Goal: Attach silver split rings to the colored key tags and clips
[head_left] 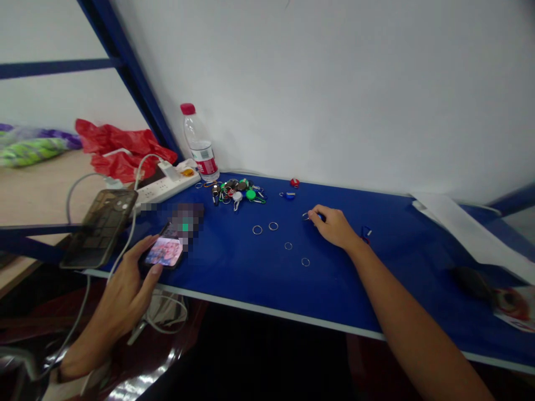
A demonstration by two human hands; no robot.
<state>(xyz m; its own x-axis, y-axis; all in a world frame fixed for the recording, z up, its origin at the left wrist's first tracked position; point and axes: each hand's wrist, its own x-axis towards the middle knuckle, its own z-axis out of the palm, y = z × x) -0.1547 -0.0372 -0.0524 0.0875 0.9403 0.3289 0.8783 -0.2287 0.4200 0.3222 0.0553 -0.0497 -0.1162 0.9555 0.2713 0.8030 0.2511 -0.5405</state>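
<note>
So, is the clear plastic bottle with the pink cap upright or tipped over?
Upright: the clear plastic bottle stands on its base, pink cap on top, beside the white power strip.

Bare forearms [409, 317] — a thin dark band [58, 374] on the left wrist.

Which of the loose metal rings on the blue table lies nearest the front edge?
The rightmost split ring, below the right hand: it sits closest to the edge; the others lie farther back.
</note>
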